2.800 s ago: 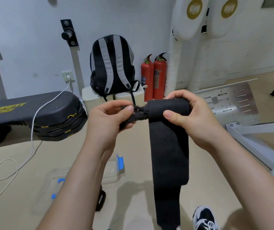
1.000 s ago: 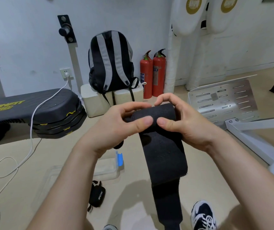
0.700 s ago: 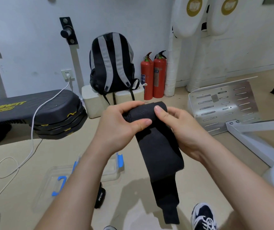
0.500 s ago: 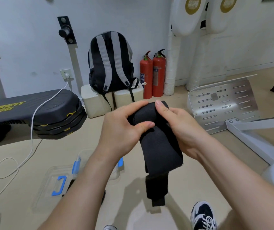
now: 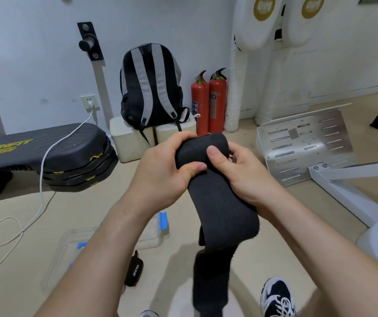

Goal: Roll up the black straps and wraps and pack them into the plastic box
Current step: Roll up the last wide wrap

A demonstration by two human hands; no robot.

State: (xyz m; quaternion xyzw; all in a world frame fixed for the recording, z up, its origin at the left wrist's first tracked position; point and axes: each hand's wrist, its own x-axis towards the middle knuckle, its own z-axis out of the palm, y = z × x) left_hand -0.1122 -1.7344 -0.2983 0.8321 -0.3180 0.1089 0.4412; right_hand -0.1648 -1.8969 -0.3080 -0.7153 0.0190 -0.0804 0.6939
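- Your left hand (image 5: 160, 172) grips the rolled top of the black wrap (image 5: 223, 209), with the fingers curled over the roll and the thumb pressed on its front.
- Your right hand (image 5: 242, 179) holds the same roll from the other side, with the thumb laid on the front and the fingers curled behind.
- The wrap is held in the air in front of you, above the floor (image 5: 69, 209). Its rolled part sits between your two hands, and the loose tail hangs down with its lower end blurred.
- The plastic box (image 5: 152, 235), clear with blue clips, stands on the floor below your left forearm, which hides part of it. You cannot tell what lies inside.
- A small rolled strap (image 5: 134, 271) lies on the floor just beside the box, outside it.
- Your shoe (image 5: 277, 296) shows at lower right, near the wrap's tail.
- By the back wall, a backpack (image 5: 151, 88) rests on pale blocks (image 5: 128, 143), with two red fire extinguishers (image 5: 208, 104) just beside it.
- At left is a black padded bench (image 5: 46, 147), with a white cable (image 5: 42, 179) draped over it.
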